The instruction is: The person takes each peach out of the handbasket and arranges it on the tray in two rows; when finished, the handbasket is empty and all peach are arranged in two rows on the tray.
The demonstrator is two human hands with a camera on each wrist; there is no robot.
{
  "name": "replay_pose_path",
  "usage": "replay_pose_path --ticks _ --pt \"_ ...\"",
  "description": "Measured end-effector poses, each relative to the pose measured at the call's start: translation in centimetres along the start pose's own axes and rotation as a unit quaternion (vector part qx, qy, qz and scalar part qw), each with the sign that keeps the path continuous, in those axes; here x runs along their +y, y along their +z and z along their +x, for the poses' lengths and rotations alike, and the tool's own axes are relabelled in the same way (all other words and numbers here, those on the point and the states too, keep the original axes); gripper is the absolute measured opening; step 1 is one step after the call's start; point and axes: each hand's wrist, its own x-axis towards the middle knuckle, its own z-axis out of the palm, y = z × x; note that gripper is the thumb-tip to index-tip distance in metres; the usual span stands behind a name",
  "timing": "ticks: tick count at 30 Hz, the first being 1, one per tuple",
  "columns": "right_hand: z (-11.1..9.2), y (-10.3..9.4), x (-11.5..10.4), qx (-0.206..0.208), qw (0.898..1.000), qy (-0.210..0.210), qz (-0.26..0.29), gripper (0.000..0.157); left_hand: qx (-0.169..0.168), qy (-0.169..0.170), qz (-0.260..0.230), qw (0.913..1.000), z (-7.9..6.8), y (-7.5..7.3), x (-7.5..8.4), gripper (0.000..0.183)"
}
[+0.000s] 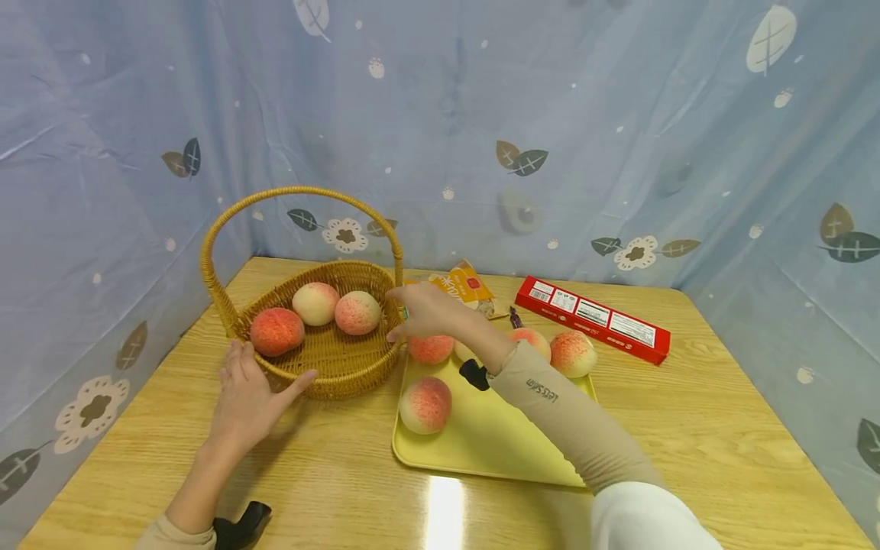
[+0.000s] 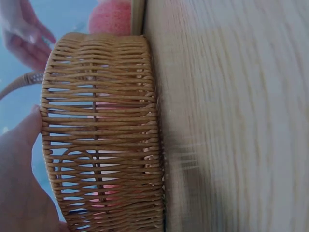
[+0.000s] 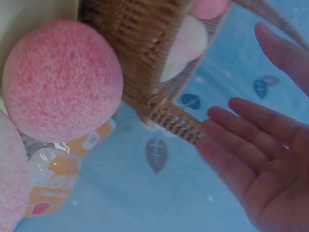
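A wicker basket [image 1: 347, 382] with a tall arched handle stands on the left of the table. Inside lie a red peach [image 1: 277, 331], a pale peach [image 1: 315, 303] and a pink-speckled peach [image 1: 357, 312]. My left hand [image 1: 244, 393] touches the basket's near left rim, its thumb stretched along the front; in the left wrist view the thumb [image 2: 26, 128] meets the rim. At the right end, by the foot of the handle, is my right hand [image 1: 429, 309]. Its fingers [image 3: 260, 135] are extended and spread, the palm holding nothing.
A yellow tray [image 1: 509, 443] right of the basket bears several peaches, one [image 1: 426, 405] near its left edge. An orange snack packet [image 1: 470, 284] lies behind, partly covered by my right hand. A long red box [image 1: 594, 319] lies at the back right, before a blue patterned curtain [image 1: 440, 137].
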Motion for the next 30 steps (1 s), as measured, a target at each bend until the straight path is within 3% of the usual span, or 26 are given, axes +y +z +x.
replay_pose_path --ticks 6,11,18,23,30 --pt "3.6 0.8 0.2 -0.009 0.998 -0.042 -0.044 0.061 0.004 -0.002 0.003 1.0000 0.1 0.3 0.0 0.114" --pt "6.1 2.5 0.4 0.007 0.995 -0.075 -0.067 0.056 0.005 -0.005 0.002 1.0000 0.0 0.3 -0.1 0.115" --pt "8.0 4.7 -0.1 0.016 0.984 -0.094 -0.151 0.071 0.011 0.000 -0.005 0.9999 -0.1 0.1 -0.1 0.115" --pt "8.6 5.9 -0.3 0.005 0.974 -0.074 -0.214 0.085 0.012 -0.002 -0.007 0.9999 -0.1 0.2 -0.1 0.115" --pt "9.2 6.8 -0.1 0.052 0.959 -0.026 -0.277 0.071 -0.005 -0.012 -0.003 0.9999 0.0 0.0 0.0 0.116"
